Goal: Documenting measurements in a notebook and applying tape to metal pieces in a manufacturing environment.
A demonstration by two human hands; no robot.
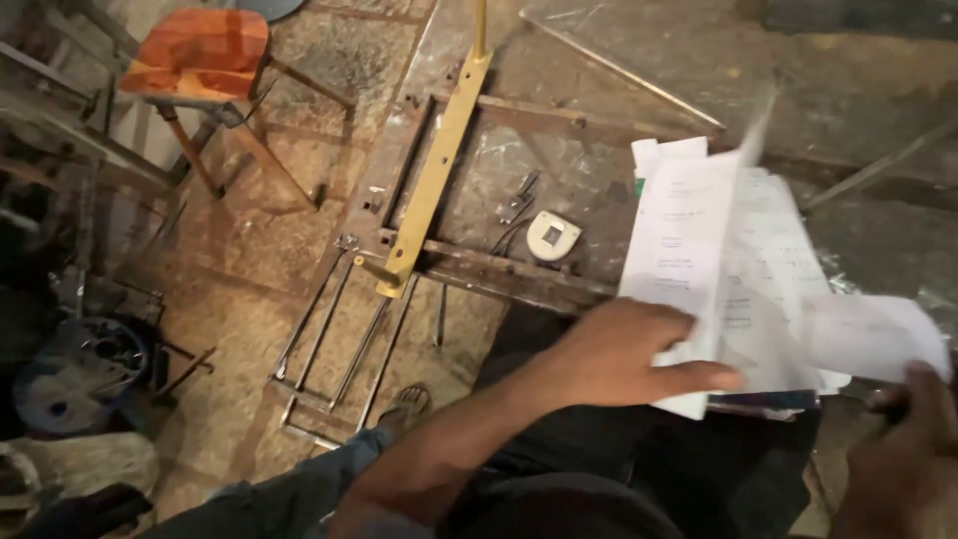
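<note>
A sheaf of white printed papers is held at the near right of the scene, blurred along its far and right edges. The left hand is closed on the sheaf's near left edge, with the thumb laid across the lower sheet and the fingers curled behind it. The right hand is seen at the near right corner, just under the lowest sheet; whether its fingers are closed on the paper cannot be told, since the hand is cut by the picture's edge. How many sheets there are cannot be counted because of the blur; at least three layers are seen.

Beyond the papers a rusty metal frame is laid flat on the stone floor. One yellow bar is set along the frame, running from far to near. One white tape measure is lying inside the frame, just left of the papers' edge. Thin steel rods are stretched out from the frame's near left corner. One orange stool is stood at the far left, well apart from the hands. Open floor is left between the stool and the frame.
</note>
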